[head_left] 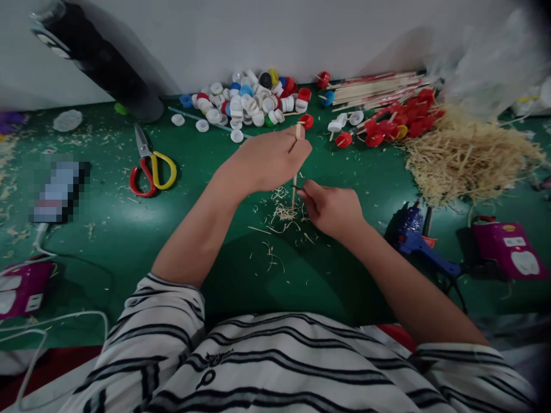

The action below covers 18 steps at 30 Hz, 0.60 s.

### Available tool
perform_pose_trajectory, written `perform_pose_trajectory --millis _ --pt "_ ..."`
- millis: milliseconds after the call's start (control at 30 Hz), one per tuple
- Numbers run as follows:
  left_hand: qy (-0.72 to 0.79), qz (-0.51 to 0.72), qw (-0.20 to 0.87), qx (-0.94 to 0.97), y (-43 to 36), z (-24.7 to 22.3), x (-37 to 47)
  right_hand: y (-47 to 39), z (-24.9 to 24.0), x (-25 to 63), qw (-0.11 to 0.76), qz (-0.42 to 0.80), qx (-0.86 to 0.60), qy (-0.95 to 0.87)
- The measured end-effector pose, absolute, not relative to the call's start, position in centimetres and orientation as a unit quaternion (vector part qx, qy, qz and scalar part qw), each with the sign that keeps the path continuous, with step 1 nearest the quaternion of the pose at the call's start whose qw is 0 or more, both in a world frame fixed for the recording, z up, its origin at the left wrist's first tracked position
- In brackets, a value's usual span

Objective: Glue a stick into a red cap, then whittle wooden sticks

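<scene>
Above the shavings (286, 213), your left hand (275, 156) grips the stick (295, 192) near-upright; your right hand (330, 207) pinches a dark tool beside it.

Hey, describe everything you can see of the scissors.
The scissors lie flat on the green table, between the phone and the person's left forearm. Their short grey blades look like metal, appear closed and point away from the person. One handle loop is red, the other yellow; both look smooth, perhaps plastic-coated. No hand touches them.
</scene>
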<state>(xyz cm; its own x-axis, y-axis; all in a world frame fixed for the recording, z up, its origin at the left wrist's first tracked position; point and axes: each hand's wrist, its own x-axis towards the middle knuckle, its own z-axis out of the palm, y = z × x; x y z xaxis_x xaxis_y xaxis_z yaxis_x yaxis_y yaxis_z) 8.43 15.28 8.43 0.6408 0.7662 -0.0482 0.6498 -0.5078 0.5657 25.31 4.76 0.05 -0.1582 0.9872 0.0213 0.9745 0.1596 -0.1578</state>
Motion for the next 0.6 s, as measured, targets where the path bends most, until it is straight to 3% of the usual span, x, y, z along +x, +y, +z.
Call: perform_pose_trajectory --millis 300,467,600 --pt "0.410 0.101 0.279 0.862 15.43 8.40 8.31 3.68 -0.60 24.86 -0.099 0.090 -0.619 -0.774" --pt "0.419 0.101 0.280 0.858 15.31 8.58 8.46 3.78 -0.52 24.92 -0.082 0.084 -0.626 -0.771" --pt "0.415 0.099 0.282 0.859 15.23 8.63 8.63 4.28 -0.28 25.07 -0.008 0.055 -0.644 -0.763"
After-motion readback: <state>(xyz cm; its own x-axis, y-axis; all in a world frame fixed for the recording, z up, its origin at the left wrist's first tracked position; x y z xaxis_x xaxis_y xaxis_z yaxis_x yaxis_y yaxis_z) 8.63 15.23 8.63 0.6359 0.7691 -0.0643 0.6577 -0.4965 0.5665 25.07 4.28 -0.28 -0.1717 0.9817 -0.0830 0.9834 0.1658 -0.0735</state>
